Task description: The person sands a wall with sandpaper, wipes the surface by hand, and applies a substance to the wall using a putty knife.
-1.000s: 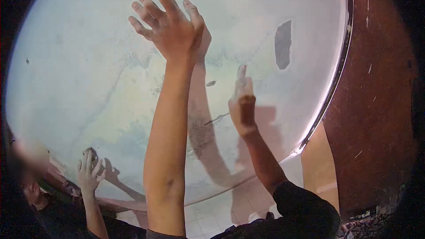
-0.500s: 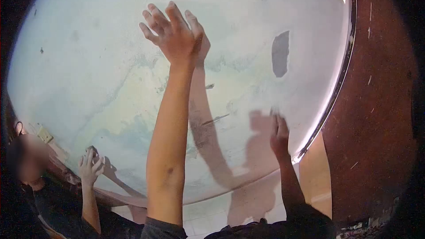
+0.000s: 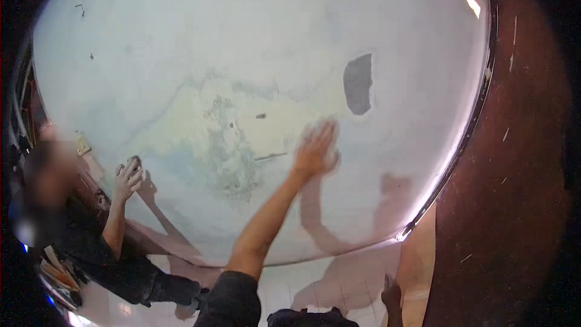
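A large curved whitish panel [image 3: 290, 18] with dark edge trim fills most of the view. My left hand [image 3: 316, 148] lies over its lower middle, palm toward the surface and fingers stretched out. It holds nothing, and its fingertips are smeared by motion. Just above and right of it is a dark grey patch [image 3: 358, 85]. To its left spreads a yellowish-green worn area [image 3: 242, 127] with small dark marks. My right hand [image 3: 391, 293] hangs low at the right, below the panel's edge and off its surface. It is in shadow, and its fingers are hard to make out.
At the left a co-worker in dark clothes has one hand [image 3: 128, 178] on the panel, gripping a small dark thing. A yellowish block [image 3: 83, 143] sits by the panel's left edge. Pale floor tiles [image 3: 351, 278] show below, and a reddish-brown surface [image 3: 508, 163] lies right.
My left hand has come down and right from the panel's upper middle. My right hand has dropped off the panel. The view has shifted slightly, and the co-worker's hand sits higher in it.
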Demonstrator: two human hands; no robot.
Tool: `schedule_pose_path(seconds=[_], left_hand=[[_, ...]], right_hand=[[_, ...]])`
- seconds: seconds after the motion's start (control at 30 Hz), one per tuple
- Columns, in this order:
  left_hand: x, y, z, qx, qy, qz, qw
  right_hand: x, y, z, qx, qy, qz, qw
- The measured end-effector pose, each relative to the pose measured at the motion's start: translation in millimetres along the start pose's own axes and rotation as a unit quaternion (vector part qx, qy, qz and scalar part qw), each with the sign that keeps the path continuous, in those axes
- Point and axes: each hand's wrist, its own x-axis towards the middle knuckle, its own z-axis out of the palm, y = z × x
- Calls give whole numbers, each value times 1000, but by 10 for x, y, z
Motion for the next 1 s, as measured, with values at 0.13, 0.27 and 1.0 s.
schedule_pose_path(seconds=[0.13, 0.27, 1.0], left_hand=[[-1605, 537, 1768, -97, -258, 31, 961], [-4561, 649, 2295, -192, -456, -59, 867], [-5450, 1810, 703, -648, -104, -509, 557]], right_hand=[[851, -242, -433, 71, 52, -76, 993], [1219, -609, -749, 164, 125, -136, 969], [-1, -913, 483, 156, -73, -188, 967]])
